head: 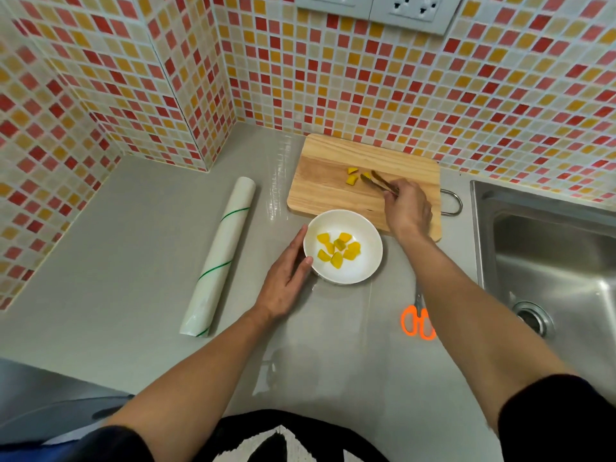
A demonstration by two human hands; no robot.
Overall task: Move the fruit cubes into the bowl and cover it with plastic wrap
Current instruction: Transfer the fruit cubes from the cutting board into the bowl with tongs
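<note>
Steadying the bowl (343,246), the left hand (286,281) lies open against its left rim so it cannot slide. The right hand (407,208) grips tongs (378,182), their tips apart and reaching toward the few cubes (352,176) left on the board (326,191), just beyond the bowl. Most cubes already sit in the bowl. The wrap roll (218,256) waits untouched at left, scissors (418,320) near right.
</note>
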